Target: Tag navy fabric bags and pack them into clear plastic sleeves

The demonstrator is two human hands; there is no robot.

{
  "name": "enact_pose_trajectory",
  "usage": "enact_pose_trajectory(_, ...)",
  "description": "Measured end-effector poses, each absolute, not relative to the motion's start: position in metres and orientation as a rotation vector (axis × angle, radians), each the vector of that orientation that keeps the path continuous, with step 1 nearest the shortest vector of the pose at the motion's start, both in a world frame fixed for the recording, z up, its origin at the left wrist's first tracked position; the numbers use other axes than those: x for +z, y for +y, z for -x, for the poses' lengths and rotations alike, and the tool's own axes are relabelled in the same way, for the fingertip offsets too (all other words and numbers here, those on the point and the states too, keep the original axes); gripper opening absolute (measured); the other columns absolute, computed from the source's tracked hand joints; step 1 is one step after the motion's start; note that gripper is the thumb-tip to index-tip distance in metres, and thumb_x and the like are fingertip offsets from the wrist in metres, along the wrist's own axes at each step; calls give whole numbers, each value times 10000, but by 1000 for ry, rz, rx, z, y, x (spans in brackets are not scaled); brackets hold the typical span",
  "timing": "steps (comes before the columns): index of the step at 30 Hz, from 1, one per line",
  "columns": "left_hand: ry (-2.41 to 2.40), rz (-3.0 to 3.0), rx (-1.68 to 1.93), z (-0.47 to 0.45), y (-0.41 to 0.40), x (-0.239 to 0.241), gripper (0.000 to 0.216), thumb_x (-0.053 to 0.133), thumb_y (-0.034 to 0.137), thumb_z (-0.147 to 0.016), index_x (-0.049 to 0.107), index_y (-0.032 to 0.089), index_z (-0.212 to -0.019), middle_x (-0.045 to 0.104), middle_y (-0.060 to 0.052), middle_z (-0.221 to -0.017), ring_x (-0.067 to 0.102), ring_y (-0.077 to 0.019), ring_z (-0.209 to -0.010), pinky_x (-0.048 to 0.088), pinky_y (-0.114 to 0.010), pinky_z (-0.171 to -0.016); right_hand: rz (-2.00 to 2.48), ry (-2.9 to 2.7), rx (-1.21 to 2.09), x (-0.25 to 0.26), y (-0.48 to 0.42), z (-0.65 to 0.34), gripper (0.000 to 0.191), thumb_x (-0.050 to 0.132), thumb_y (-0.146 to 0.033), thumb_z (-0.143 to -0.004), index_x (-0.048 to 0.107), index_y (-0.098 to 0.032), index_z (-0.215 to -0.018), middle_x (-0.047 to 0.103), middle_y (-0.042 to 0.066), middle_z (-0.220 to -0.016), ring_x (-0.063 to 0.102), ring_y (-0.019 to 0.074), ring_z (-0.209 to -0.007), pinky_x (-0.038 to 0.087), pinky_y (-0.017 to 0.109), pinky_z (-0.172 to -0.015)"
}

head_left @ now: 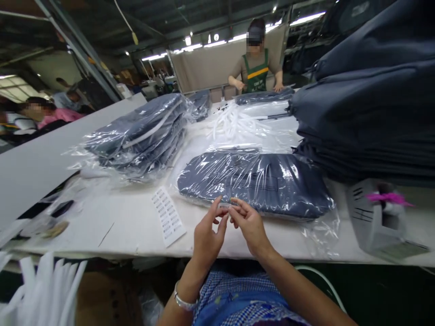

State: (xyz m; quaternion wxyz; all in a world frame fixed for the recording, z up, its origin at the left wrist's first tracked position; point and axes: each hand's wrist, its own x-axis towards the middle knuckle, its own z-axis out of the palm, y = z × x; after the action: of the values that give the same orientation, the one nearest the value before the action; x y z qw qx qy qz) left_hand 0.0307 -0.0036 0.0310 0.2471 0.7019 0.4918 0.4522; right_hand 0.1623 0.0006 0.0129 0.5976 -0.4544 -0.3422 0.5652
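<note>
The left hand (208,233) and right hand (250,224) pinch a small white label (224,205), its print unreadable, beside an oblong dark-blue fabric bundle (254,183) in glossy, wrinkled clear plastic (322,230).

The wrapped bundle (253,181) is dark blue; the label (224,205) whitish; the clothing (243,281) blue-and-white checked.

The left forearm (186,290) was raised steeply, while the right forearm (299,283) was stretched on a longer slant; both were bared and angled inward. The left hand (208,233) and the right hand (252,226) were held close together, with their tips almost joined. The left thumb (222,225) was pointed upward, and the left fingers (214,208) were bent toward the middle. The right fingers (244,206) were curled over, with the right thumb (236,215) drawn in beneath in a pinch.
</note>
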Motion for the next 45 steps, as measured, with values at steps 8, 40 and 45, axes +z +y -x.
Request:
enact_pose_trajectory(8, 1215, -1529, 1200, -47, 53, 57, 621, 738, 356, -801, 530, 215, -1369, 692, -57, -957, 649, -180, -870, 508, -252, -706, 1132, -716, 1280, 44, 27, -200, 486, 757, -403, -722, 662, -152, -1127, 663, -5, -737, 535, 93, -559, 403, 220, -519)
enact_pose_trajectory(40, 1275, -1955, 712, -106, 240, 23, 691, 741, 316, -713, 552, 234, -1373, 756, -33, -816, 659, -213, -718, 416, -286, -653, 1888, -1765, 538, 32, 191, -289, 341, 669, -334, -794, 713, -264, -1125, 762, -22, -832, 693, 192, -829, 459, 257, -655)
enact_pose_trajectory(45, 1332, -1988, 668, -109, 242, 22, 671, 735, 298, -710, 567, 247, -1358, 756, -21, -798, 669, -226, -752, 404, -285, -647, 1946, -1772, 545, 28, 193, -288, 359, 666, -318, -793, 706, -278, -1148, 763, -27, -854, 693, 183, -834, 458, 252, -669)
